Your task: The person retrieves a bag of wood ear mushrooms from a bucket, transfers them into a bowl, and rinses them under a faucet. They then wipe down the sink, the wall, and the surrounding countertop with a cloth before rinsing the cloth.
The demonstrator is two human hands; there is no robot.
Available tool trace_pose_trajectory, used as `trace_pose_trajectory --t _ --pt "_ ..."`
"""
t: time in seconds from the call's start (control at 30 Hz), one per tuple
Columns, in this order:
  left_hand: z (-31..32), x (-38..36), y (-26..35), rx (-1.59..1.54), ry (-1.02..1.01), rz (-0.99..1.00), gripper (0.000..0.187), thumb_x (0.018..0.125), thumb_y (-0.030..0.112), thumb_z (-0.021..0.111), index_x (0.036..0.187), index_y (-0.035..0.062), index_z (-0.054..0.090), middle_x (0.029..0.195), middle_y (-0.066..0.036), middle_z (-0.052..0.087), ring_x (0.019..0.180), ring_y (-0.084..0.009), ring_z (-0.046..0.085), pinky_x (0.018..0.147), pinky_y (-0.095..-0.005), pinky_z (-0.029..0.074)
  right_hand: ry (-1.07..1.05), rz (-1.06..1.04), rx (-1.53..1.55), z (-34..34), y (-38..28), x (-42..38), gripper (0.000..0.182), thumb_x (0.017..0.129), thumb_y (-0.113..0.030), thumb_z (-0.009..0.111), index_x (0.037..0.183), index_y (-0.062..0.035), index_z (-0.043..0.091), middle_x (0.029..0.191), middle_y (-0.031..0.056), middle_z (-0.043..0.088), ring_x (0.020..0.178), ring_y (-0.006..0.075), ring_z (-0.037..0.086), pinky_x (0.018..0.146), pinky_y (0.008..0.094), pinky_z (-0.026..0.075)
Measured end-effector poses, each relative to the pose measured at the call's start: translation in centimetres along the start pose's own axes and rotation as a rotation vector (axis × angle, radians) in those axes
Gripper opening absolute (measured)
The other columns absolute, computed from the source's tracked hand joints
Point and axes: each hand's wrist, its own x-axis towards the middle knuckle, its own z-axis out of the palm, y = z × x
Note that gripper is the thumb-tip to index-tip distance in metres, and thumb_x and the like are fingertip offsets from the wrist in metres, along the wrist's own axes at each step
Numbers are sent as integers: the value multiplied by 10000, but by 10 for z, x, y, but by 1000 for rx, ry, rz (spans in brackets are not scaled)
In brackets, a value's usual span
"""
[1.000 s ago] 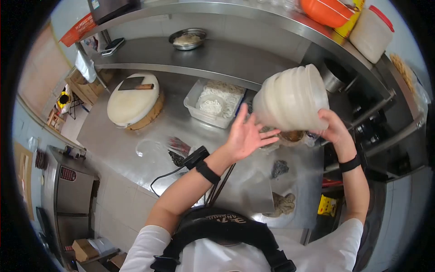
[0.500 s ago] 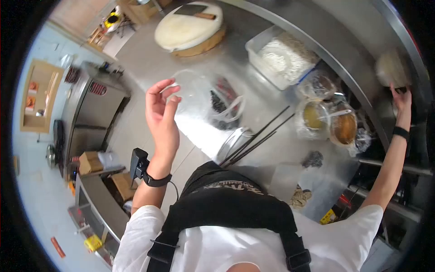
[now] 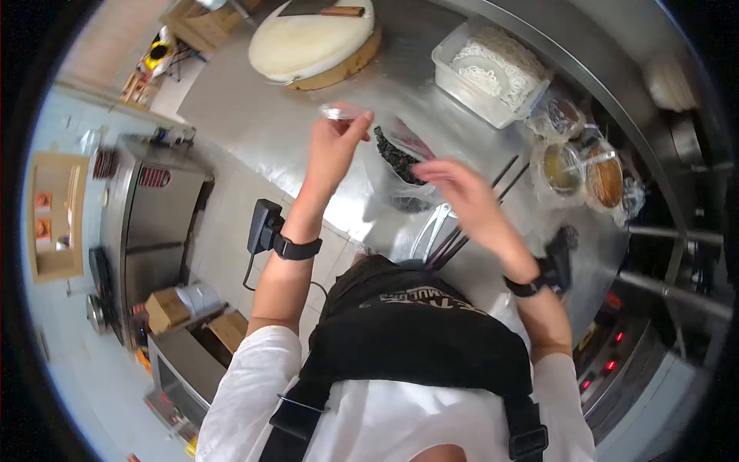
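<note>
A clear plastic bag (image 3: 385,185) with dark, shredded-looking food (image 3: 399,159) in it lies on the steel table (image 3: 416,85). My left hand (image 3: 339,142) pinches a clear edge of plastic at the bag's far left side. Over the bag's right side is my right hand (image 3: 466,196), its fingers stretched out and somewhat blurred, with nothing seen in its grasp. Dark chopsticks (image 3: 450,250) and a pair of metal scissor-like handles (image 3: 433,231) lie just below the bag, near my apron.
A round white board (image 3: 312,38) with a cleaver (image 3: 312,8) stands at the far left. At the right are a white tub (image 3: 493,115) of noodles, a bowl of yellow liquid (image 3: 562,168) and a bowl of orange sauce (image 3: 604,181). Stacked bowls (image 3: 670,85) stand on a shelf.
My right hand has come from the shelf at the far right to the bag. My left hand has moved right and closed on plastic. The view has shifted slightly.
</note>
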Motion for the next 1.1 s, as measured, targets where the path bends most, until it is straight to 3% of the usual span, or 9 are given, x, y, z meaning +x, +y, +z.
trace_pose_trajectory --t 0.13,0.3,0.4,0.5,0.63,0.7,0.83,0.9,1.1 --pt "-21 17 -1 198 -145 238 160 810 145 589 798 -7 539 674 -27 562 649 -89 530 600 -241 418 138 -98 -825 71 47 34 318 756 46 451 1064 1 516 1038 167 517 1009 333 489 820 348 417" --pt "-56 10 -3 408 -546 34 154 777 125 624 796 -7 548 666 -33 566 618 -132 556 619 -275 450 477 18 -452 65 14 -44 276 743 45 490 1005 -31 531 1044 140 499 999 298 505 852 338 413" --pt "-67 11 -19 472 -496 -28 291 727 130 685 932 -19 542 832 -96 589 782 -190 581 713 -304 456 910 303 -918 42 34 -131 385 709 -7 609 1075 -40 497 1054 164 476 1017 326 456 874 395 367" --pt "-58 18 -28 549 -110 423 575 671 143 742 1125 5 417 1183 -171 415 1106 -276 417 876 -355 392 1160 549 -1417 28 55 -197 692 617 -115 743 1210 -22 398 1119 167 462 1057 349 425 904 454 316" --pt "-32 36 -9 563 -118 704 455 705 129 709 1061 -3 459 1021 -132 526 924 -216 508 792 -309 427 1198 738 -1196 2 80 -242 703 588 -102 764 1196 -31 419 996 131 516 935 275 509 806 418 379" --pt "-32 39 -15 425 -590 105 419 738 114 677 1104 27 493 918 -59 590 713 -109 511 645 -224 419 1135 677 -963 -3 87 -244 645 598 -85 752 1164 -34 447 941 124 523 867 253 526 752 385 401" --pt "-27 15 26 345 -629 84 314 780 55 555 1086 -5 518 733 -7 620 559 -60 457 545 -198 382 814 497 -871 23 90 -226 465 658 -34 690 1083 -34 503 849 121 520 747 234 541 656 319 435" --pt "-35 8 52 32 -844 -166 389 789 3 440 1177 4 475 937 -63 629 562 -61 481 523 -187 370 628 513 -954 33 94 -214 439 678 -28 671 1083 -31 502 862 123 516 767 243 536 684 329 436" --pt "-37 -17 58 -189 -789 -68 629 741 -107 345 1348 29 256 1337 -152 368 599 -107 544 564 -205 425 831 146 -585 44 2 -112 336 709 47 541 1037 -23 534 1020 141 523 956 284 518 817 334 417"
